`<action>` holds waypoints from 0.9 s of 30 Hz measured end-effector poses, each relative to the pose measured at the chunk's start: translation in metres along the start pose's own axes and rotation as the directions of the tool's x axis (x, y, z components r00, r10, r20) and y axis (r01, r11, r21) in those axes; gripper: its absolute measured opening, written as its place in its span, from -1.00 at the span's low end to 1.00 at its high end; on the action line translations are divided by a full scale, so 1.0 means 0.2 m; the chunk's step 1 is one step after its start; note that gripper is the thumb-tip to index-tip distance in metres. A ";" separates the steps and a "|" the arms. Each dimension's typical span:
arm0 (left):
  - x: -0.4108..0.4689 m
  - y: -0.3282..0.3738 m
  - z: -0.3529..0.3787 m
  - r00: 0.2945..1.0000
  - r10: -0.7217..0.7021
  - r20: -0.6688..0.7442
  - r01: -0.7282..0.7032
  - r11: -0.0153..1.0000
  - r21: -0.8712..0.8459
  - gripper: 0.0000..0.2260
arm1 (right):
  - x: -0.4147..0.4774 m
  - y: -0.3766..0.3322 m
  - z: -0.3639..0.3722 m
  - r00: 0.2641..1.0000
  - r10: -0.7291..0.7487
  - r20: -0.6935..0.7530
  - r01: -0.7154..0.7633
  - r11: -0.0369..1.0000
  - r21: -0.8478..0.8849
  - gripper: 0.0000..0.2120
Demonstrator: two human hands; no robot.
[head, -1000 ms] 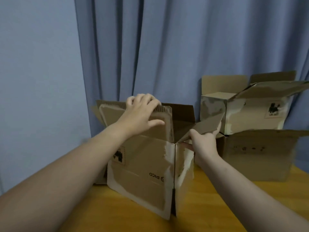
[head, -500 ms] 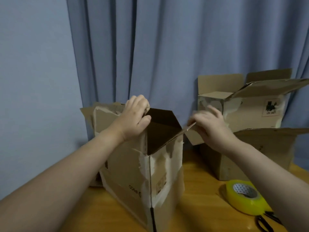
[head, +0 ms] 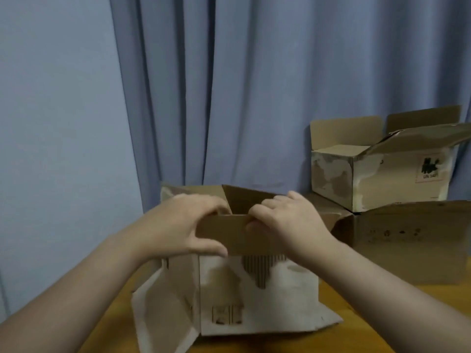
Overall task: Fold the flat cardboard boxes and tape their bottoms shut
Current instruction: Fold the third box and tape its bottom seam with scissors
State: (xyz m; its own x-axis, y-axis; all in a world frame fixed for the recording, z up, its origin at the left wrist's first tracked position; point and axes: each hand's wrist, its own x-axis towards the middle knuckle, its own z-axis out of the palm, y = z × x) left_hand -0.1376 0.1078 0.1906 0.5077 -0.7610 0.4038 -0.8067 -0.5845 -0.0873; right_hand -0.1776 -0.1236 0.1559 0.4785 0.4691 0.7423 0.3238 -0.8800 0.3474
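Note:
A worn brown cardboard box (head: 254,301) with torn, whitish patches stands upright on the wooden table (head: 356,314) in front of me. Its near top flap (head: 229,235) is raised between my hands. My left hand (head: 183,225) grips the flap's left end, fingers over its top edge and thumb on its front. My right hand (head: 288,222) grips the flap's right part, fingers curled over the edge. The far flap (head: 244,198) stands up behind them. The box's bottom is hidden.
Two more brown boxes stand at the right, a smaller open one (head: 382,174) stacked on a larger one (head: 407,240). Blue curtains (head: 254,85) hang behind the table and a pale wall (head: 51,123) is at the left.
The box has been turned so a wide face looks at me. Both hands moved onto the near top flap. The view shifted, and the yellow tape roll is out of sight.

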 end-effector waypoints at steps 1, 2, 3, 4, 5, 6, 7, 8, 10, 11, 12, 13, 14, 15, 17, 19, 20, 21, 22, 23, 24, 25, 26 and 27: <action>-0.02 0.01 0.05 0.999 0.011 0.030 -0.014 0.996 0.085 -0.58 | 0.00 -0.03 0.03 1.000 0.002 0.001 -0.002 1.000 0.017 -0.68; -0.04 0.00 0.10 0.999 -0.008 0.040 0.005 0.996 0.091 -0.68 | -0.01 -0.05 0.06 1.000 0.000 0.016 -0.001 0.999 0.040 -0.67; -0.06 -0.02 0.15 0.997 -0.057 0.042 0.056 0.998 0.026 -0.78 | -0.02 -0.07 0.10 0.999 0.002 0.034 -0.004 0.998 0.063 -0.66; -0.08 -0.04 0.20 0.993 -0.111 0.042 0.114 0.992 -0.059 -0.85 | -0.03 -0.09 0.12 0.998 0.008 0.060 -0.013 0.997 0.080 -0.65; -0.10 -0.05 0.24 0.990 -0.136 0.040 0.139 0.984 -0.108 -0.87 | -0.04 -0.10 0.13 0.997 0.017 0.074 -0.024 0.995 0.095 -0.63; -0.12 -0.05 0.26 0.990 -0.139 0.029 0.142 0.984 -0.111 -0.89 | -0.04 -0.12 0.13 0.996 0.028 0.090 -0.038 0.994 0.107 -0.62; -0.13 -0.05 0.27 0.990 -0.140 0.021 0.141 0.985 -0.097 -0.91 | -0.03 -0.13 0.11 0.989 0.055 0.134 -0.073 0.989 0.132 -0.59; -0.13 -0.04 0.28 0.992 -0.124 0.018 0.125 0.989 -0.077 -0.92 | -0.01 -0.12 0.10 0.970 0.106 0.217 -0.143 0.976 0.164 -0.56; -0.14 -0.02 0.27 0.993 -0.105 0.056 0.108 0.993 -0.053 -0.91 | 0.02 -0.07 0.08 0.887 0.209 0.412 -0.323 0.919 0.229 -0.52; -0.14 -0.01 0.26 0.992 -0.098 0.077 0.102 0.994 -0.042 -0.91 | 0.04 -0.04 0.08 0.835 0.240 0.495 -0.405 0.876 0.260 -0.53; -0.14 -0.01 0.26 0.995 -0.071 0.069 0.072 0.997 -0.013 -0.93 | 0.06 -0.01 0.08 0.785 0.248 0.567 -0.470 0.834 0.287 -0.56; -0.14 -0.01 0.26 0.999 -0.027 0.040 0.026 0.999 0.038 -0.93 | 0.07 0.02 0.10 0.733 0.236 0.638 -0.517 0.803 0.297 -0.61; -0.13 -0.01 0.26 1.000 0.023 0.001 -0.023 0.994 0.105 -0.88 | 0.09 0.03 0.12 0.673 0.219 0.706 -0.552 0.784 0.283 -0.66; -0.11 -0.02 0.26 0.999 0.049 -0.011 -0.046 0.984 0.170 -0.84 | 0.11 0.03 0.13 0.609 0.207 0.766 -0.580 0.775 0.252 -0.67; -0.05 -0.02 0.26 0.998 0.047 0.037 -0.055 0.964 0.262 -0.75 | 0.14 0.04 0.15 0.536 0.223 0.814 -0.618 0.761 0.197 -0.64; 0.01 -0.01 0.25 0.991 -0.028 0.134 -0.014 0.954 0.300 -0.71 | 0.18 0.06 0.17 0.548 0.273 0.791 -0.615 0.772 0.160 -0.68; 0.03 0.00 0.26 0.982 -0.070 0.178 0.018 0.960 0.278 -0.74 | 0.20 0.07 0.17 0.557 0.299 0.775 -0.597 0.792 0.123 -0.71; 0.04 0.00 0.26 0.974 -0.107 0.200 0.058 0.969 0.238 -0.77 | 0.22 0.09 0.17 0.563 0.327 0.760 -0.569 0.819 0.070 -0.71; 0.04 0.00 0.27 0.971 -0.132 0.198 0.089 0.973 0.211 -0.79 | 0.23 0.12 0.16 0.567 0.363 0.740 -0.549 0.836 0.011 -0.67; 0.03 -0.02 0.27 0.971 -0.151 0.186 0.111 0.972 0.207 -0.79 | 0.22 0.15 0.14 0.571 0.400 0.717 -0.552 0.834 -0.026 -0.63; 0.01 -0.03 0.26 0.971 -0.169 0.169 0.131 0.967 0.218 -0.78 | 0.21 0.19 0.13 0.574 0.434 0.695 -0.584 0.811 -0.024 -0.61; -0.01 -0.05 0.25 0.969 -0.198 0.147 0.161 0.960 0.229 -0.77 | 0.19 0.23 0.11 0.566 0.471 0.676 -0.646 0.763 0.010 -0.61; -0.04 -0.08 0.24 0.966 -0.228 0.123 0.195 0.952 0.234 -0.75 | 0.15 0.28 0.10 0.553 0.513 0.657 -0.721 0.690 0.069 -0.63; -0.06 -0.11 0.22 0.960 -0.259 0.107 0.230 0.945 0.232 -0.74 | 0.11 0.31 0.10 0.538 0.558 0.632 -0.787 0.602 0.139 -0.65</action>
State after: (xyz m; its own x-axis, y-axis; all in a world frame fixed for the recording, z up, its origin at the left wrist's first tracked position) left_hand -0.1129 0.1175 0.1465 0.7289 -0.6089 0.3131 -0.5757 -0.7925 -0.2012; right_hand -0.1309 -0.1672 0.1820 0.9538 -0.1914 0.2315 -0.0679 -0.8881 -0.4547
